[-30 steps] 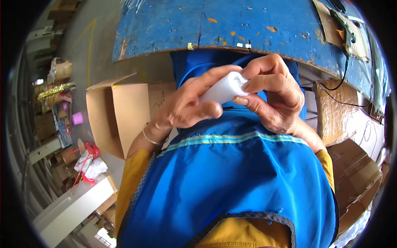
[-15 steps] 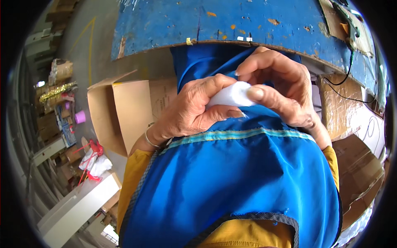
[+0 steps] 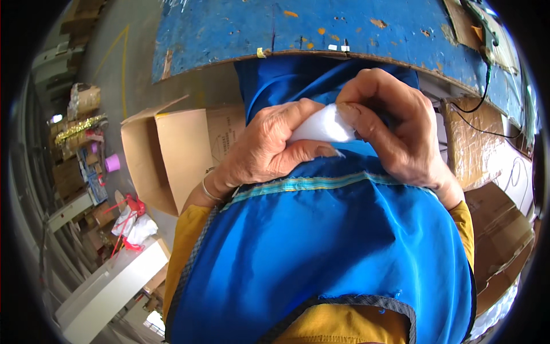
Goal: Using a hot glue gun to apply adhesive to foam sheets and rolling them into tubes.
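The left hand (image 3: 269, 152) and the right hand (image 3: 395, 129) are close up against the person's tummy, and both are closed around a small white thing (image 3: 323, 126); the white thing sits between the two hands, with the left thumb under it and the right fingers (image 3: 366, 94) curled over its top and side; most of it is hidden, so it may be a soft cloth or a smooth little piece, it is hard to tell. A thin bangle (image 3: 209, 189) goes around the left wrist. The hands rest over a shiny blue apron (image 3: 332, 246) with a light striped band across it; yellow sleeves (image 3: 186, 235) peek out at the sides. Just above the hands is the edge of a blue counter (image 3: 321, 26) with chipped paint and orange spots; a black cable (image 3: 478, 100) hangs down at its right end. To the left, on the floor, an open cardboard box (image 3: 172, 155) stands beside the person; farther left there is a small purple cup (image 3: 112, 163) and a red and white bundle (image 3: 133, 221); more brown cardboard (image 3: 487, 155) is stacked on the right.
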